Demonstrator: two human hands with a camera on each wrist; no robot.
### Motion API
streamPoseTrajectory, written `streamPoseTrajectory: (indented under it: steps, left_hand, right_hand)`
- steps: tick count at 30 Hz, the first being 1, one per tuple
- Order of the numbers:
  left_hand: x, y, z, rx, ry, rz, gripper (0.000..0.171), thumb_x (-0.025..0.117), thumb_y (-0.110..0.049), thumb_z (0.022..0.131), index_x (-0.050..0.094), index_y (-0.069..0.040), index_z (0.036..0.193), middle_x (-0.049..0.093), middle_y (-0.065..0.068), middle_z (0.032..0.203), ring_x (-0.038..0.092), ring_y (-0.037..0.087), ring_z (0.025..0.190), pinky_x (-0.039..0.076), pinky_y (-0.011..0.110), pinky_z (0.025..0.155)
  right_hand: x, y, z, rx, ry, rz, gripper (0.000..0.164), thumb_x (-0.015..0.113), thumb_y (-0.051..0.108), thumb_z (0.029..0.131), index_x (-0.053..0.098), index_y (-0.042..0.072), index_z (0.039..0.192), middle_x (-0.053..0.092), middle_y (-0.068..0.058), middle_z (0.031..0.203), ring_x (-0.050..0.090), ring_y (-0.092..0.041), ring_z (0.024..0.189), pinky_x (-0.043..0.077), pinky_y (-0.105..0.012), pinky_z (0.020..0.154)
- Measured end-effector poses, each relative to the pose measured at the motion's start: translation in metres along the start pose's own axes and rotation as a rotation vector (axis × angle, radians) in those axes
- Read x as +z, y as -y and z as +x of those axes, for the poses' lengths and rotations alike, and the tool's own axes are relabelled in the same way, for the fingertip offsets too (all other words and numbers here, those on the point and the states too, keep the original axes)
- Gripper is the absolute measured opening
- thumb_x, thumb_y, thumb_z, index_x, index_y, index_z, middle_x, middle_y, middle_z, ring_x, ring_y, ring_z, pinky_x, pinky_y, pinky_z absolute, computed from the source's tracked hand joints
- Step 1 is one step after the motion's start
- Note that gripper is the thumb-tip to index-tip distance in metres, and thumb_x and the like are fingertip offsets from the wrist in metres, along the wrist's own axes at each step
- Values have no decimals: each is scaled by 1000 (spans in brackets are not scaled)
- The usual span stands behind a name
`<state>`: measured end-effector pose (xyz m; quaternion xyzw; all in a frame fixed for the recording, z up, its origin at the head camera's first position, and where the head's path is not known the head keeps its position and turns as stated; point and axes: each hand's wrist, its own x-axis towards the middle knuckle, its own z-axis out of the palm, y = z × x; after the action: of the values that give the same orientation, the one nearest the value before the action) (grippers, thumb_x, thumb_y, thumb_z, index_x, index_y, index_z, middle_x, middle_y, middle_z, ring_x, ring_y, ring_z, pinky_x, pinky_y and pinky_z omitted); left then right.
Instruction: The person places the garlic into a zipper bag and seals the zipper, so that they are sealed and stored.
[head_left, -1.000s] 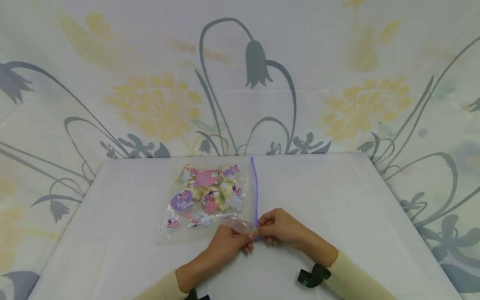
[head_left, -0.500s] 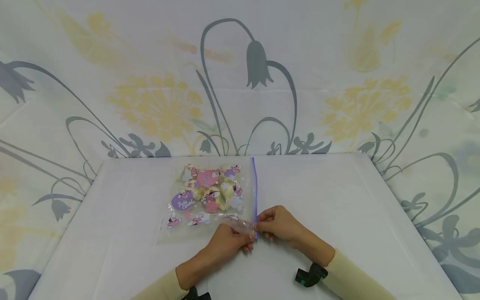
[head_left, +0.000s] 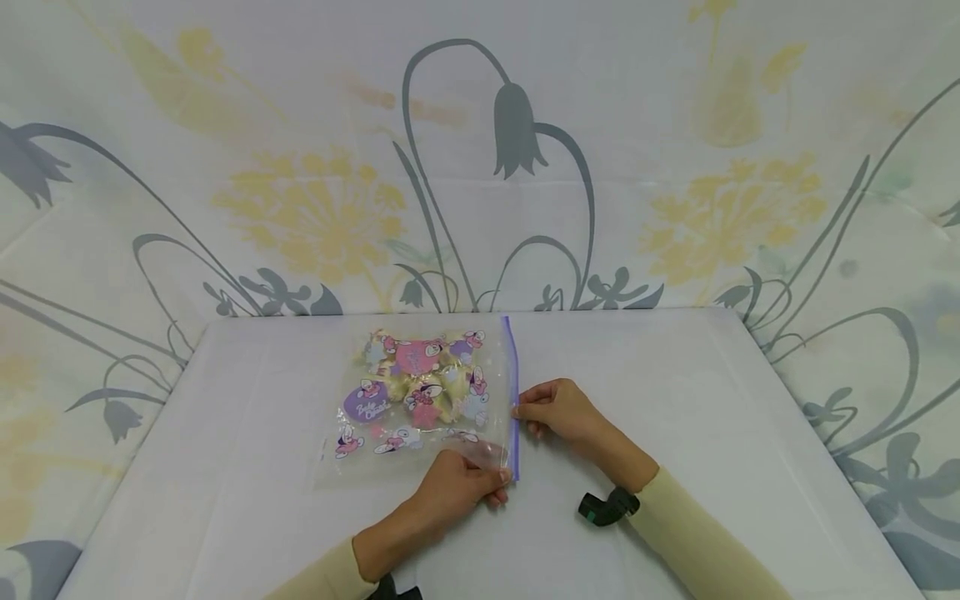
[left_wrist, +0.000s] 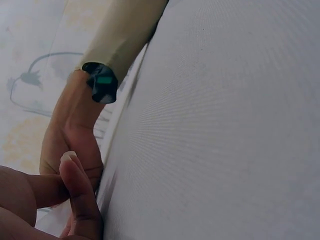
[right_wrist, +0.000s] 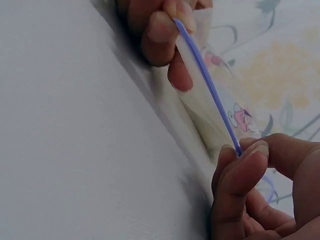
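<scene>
A clear zip bag (head_left: 420,392) printed with cartoon figures lies on the white table, yellowish contents showing through it. Along its right edge runs a purple zip strip (head_left: 513,367). My left hand (head_left: 457,487) pinches the bag's near right corner at the strip's lower end. Farther up the strip, my right hand (head_left: 562,412) pinches it between thumb and forefinger. In the right wrist view the strip stretches taut from the left hand's fingers (right_wrist: 162,30) to the right hand's fingertips (right_wrist: 245,165).
The white table (head_left: 675,375) extends on both sides of the bag. A floral cloth (head_left: 480,167) hangs behind and at the sides. Dark wrist devices (head_left: 609,506) are worn on both arms.
My right hand has slid up along the purple strip, away from the corner. The left hand keeps holding the near corner, and the bag lies where it was.
</scene>
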<state>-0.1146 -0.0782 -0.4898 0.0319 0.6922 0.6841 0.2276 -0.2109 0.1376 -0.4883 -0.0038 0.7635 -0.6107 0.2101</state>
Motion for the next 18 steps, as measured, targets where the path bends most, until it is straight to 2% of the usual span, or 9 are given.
streamPoseTrajectory:
  steps: [8,18]
  left_hand:
    - [1,0,-1,-7,-4,9,17,73,-8,100,73,8,103,76,12,74,70,9,63,54,21,62]
    - [0,0,1,-29,-20,17,18,76,-9,98,77,9,97,76,9,72,71,9,63,57,21,66]
  right_hand:
    - [-4,3,16,5,-37,-19,19,81,7,92,74,-7,103,66,-2,66,55,-10,55,48,-23,50]
    - [-10,6,36,-72,-132,-41,24,79,10,95,73,-8,109,68,-3,75,53,-10,59,45,-23,51]
